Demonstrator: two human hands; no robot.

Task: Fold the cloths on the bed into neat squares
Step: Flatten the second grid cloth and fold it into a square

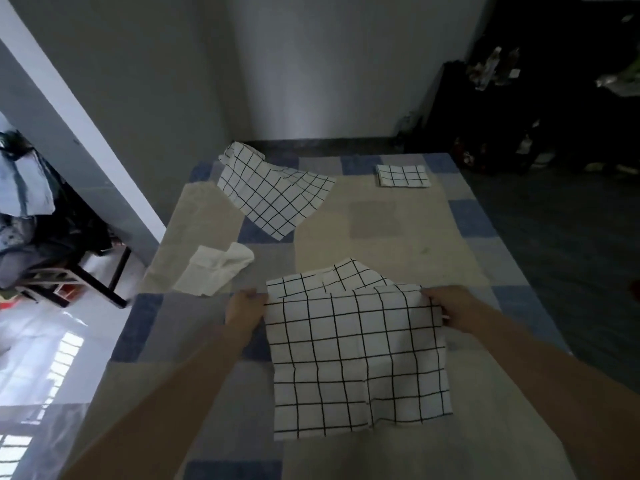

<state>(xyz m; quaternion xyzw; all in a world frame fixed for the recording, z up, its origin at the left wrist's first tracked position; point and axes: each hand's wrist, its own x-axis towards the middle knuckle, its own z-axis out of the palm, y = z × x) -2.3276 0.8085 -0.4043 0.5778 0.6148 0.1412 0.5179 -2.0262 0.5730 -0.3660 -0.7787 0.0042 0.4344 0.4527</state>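
A white cloth with a black grid [356, 358] lies in front of me on the bed [398, 223], its far part doubled over. My left hand [244, 311] pinches its left edge and my right hand [450, 308] pinches its right edge. A second grid cloth [273, 192] lies crumpled and spread at the far left of the bed. A small folded grid cloth [403, 176] sits at the far right. A plain white cloth [214, 270] lies rumpled to the left of the middle.
The bed has a blue, grey and beige patchwork cover and stands against a grey wall [311, 64]. A chair piled with clothes [45, 237] stands on the left. Dark shelves with clutter [536, 109] are at the far right.
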